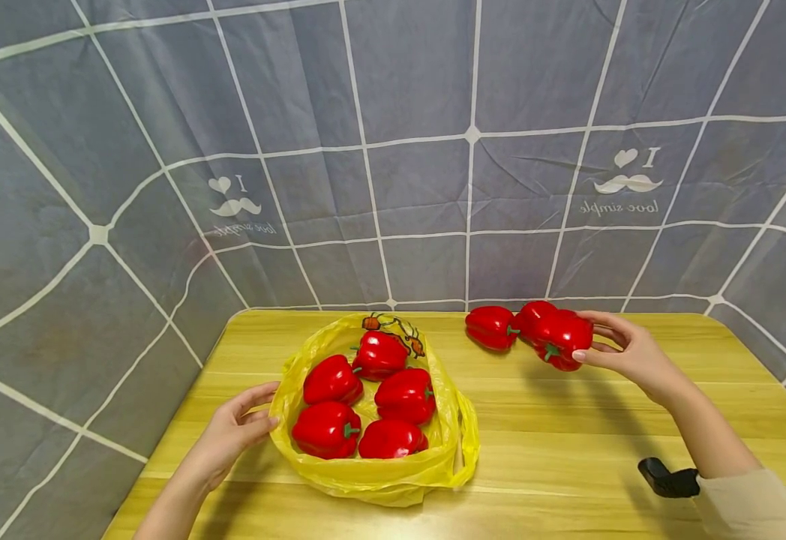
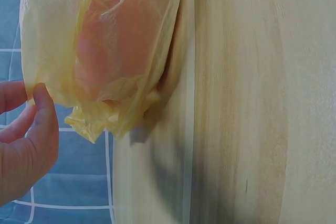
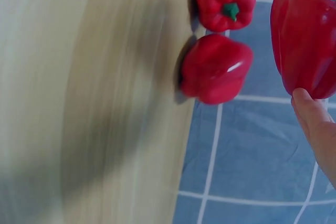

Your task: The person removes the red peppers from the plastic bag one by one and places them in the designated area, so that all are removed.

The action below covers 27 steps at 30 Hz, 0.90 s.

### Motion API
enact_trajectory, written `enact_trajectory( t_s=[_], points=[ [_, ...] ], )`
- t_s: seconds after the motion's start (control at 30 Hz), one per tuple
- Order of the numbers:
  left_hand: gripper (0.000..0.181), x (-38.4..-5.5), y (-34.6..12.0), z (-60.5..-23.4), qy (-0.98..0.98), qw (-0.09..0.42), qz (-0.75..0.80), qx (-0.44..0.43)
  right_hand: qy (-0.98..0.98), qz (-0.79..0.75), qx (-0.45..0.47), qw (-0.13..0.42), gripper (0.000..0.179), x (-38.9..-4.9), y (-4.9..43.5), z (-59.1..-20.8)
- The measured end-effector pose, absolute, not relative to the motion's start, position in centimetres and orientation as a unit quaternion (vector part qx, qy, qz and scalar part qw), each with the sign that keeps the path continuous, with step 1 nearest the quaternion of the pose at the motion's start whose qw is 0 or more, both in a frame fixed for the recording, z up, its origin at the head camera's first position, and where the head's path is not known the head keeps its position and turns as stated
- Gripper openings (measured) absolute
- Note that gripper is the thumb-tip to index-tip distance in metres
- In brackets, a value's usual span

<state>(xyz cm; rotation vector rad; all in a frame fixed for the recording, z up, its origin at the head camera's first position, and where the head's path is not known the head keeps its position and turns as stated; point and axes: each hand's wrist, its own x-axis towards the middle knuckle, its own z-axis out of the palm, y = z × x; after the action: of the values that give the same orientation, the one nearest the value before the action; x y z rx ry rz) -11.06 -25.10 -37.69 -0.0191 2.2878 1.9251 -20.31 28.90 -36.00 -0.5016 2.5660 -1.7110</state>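
A yellow plastic bag (image 1: 373, 480) stands wide open on the table, with several red bell peppers (image 1: 406, 396) inside. My left hand (image 1: 234, 431) pinches the bag's left rim between thumb and fingers, as the left wrist view also shows. Up at the right, my right hand (image 1: 636, 356) holds a red bell pepper (image 1: 565, 337) by its right side, raised above the table with its green stem towards me. Two more red bell peppers lie at the back: one on its side (image 1: 490, 328), the other (image 1: 533, 315) partly hidden behind the held one.
The wooden table (image 1: 535, 465) meets a grey, white-lined cloth (image 1: 420, 187) at its back and sides. A handle loop (image 1: 467, 439) of the bag hangs out to the right. Near the right sleeve a black strap-like piece (image 1: 666, 480) juts from the wrist.
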Motion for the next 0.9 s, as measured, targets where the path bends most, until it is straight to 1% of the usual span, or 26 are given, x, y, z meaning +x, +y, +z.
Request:
enact_trajectory(
  t_s=[0.43, 0.7, 0.9],
  points=[
    [0.057, -11.0, -25.2, -37.5, 0.764, 0.071, 0.641, -0.006, 0.844, -0.524, -0.116, 0.005, 0.053, -19.6, 31.3, -38.1],
    [0.057, -11.1, -25.2, -37.5, 0.765, 0.073, 0.64, -0.006, 0.843, -0.526, -0.111, -0.024, 0.052, -19.7, 32.4, -40.1],
    [0.057, -11.2, -25.0, -37.5, 0.767, 0.076, 0.637, -0.003, 0.853, -0.515, -0.078, -0.016, 0.055, -19.9, 33.3, -41.3]
  ],
)
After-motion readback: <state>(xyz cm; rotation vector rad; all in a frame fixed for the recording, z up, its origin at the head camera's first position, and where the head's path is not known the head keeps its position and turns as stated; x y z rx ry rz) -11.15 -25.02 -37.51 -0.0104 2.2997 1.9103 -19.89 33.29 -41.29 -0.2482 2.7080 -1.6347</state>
